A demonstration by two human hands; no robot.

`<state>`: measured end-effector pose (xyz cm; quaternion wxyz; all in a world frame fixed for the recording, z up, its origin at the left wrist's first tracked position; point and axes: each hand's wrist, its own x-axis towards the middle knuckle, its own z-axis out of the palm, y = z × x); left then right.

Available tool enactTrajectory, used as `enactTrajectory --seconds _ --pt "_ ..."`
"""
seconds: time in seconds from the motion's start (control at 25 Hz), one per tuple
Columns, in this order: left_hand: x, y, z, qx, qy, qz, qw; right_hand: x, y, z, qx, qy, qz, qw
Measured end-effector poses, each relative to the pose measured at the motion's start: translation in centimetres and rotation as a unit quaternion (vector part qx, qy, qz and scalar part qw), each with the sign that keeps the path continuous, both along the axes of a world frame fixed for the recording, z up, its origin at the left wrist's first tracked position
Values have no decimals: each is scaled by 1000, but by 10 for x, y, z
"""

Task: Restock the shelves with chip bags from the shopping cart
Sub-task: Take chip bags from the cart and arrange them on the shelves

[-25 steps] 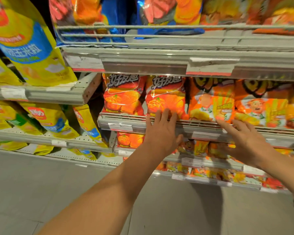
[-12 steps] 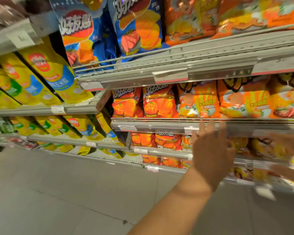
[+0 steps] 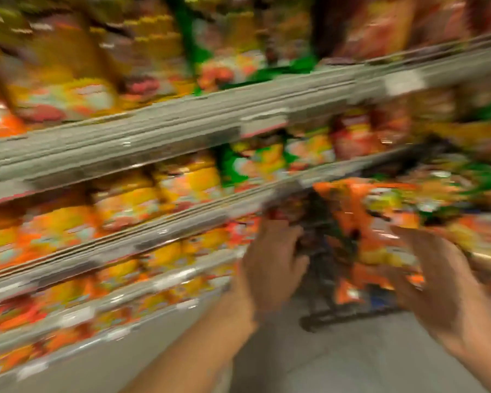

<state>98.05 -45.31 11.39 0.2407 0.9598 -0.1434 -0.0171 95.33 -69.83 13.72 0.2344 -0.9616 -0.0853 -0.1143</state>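
- The whole view is heavily smeared, so we can make out only broad shapes and colours.
- Our left hand (image 3: 272,262) is raised in front of the shelves (image 3: 159,131), back of the hand toward us; it seems to hold nothing, but the fingers melt into the blur and we cannot tell whether they are spread or curled.
- Our right hand (image 3: 440,282) is up at the right with its fingers apart and fairly straight, just beside the heap of chip bags (image 3: 380,222); we cannot tell whether it touches a bag.
- Those bags, orange mostly with green and yellow patches, are piled in the shopping cart (image 3: 349,314), whose dark frame shows under them on the grey floor (image 3: 338,361).
- The shelves run on a slant across the left and middle — several tiers, packed with yellow, orange and green bags behind grey rails.
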Motion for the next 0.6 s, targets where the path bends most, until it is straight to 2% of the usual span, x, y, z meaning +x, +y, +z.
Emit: enactTrajectory --seconds 0.04,0.12,0.2,0.28,0.36,0.52,0.6 --pt "14 -36 6 -13 -27 -20 999 -4 -33 6 0 -2 -29 1000" --pt "39 -103 15 -26 -24 -47 998 -5 -98 1 1 -6 -118 993" --pt "67 -161 12 -33 -12 -66 997 -15 -153 -1 19 28 -181 983" --pt "93 -200 9 -37 -3 -70 997 -15 -176 -7 40 75 -205 975" --pt "122 -232 9 -39 -16 -62 997 -7 -193 -16 68 75 -215 971" --pt "171 -234 7 -81 -119 20 989 23 -212 -20 113 84 -241 960" --pt "179 -212 -9 -153 -101 65 981 48 -226 -19 145 97 -290 941"
